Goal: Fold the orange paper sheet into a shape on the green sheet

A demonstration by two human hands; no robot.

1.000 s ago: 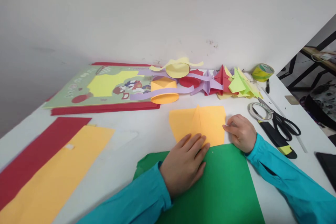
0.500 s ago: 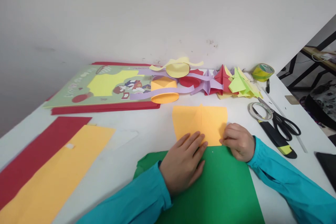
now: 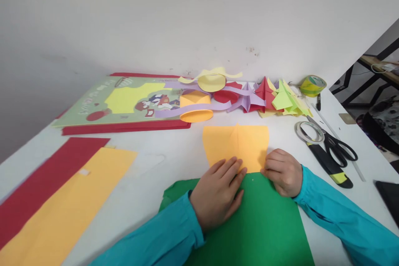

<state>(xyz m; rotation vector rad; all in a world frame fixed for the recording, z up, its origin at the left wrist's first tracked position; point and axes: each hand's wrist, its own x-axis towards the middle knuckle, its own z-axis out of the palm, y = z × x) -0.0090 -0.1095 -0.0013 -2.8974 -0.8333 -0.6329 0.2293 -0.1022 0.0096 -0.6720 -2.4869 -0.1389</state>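
A folded orange paper (image 3: 237,143) with a raised centre crease lies on the white table (image 3: 156,162), its near edge over a green sheet (image 3: 264,224). My left hand (image 3: 218,193) rests flat, fingers stretched out, pressing the orange paper's near edge. Curled at the paper's lower right corner, my right hand (image 3: 282,172) has its fingertips pinching that corner. Both arms wear teal sleeves.
Red (image 3: 46,178) and orange (image 3: 68,208) paper strips lie at left. A green craft book (image 3: 124,102) on red sheets sits at the back. Paper models (image 3: 243,93), a tape roll (image 3: 312,85), clear tape ring (image 3: 309,131), scissors (image 3: 338,147) and a utility knife (image 3: 328,166) lie at right.
My right hand slid from the orange paper's right edge down toward its near right corner. The paper shifted slightly and its centre flap lies lower. The left hand stayed put.
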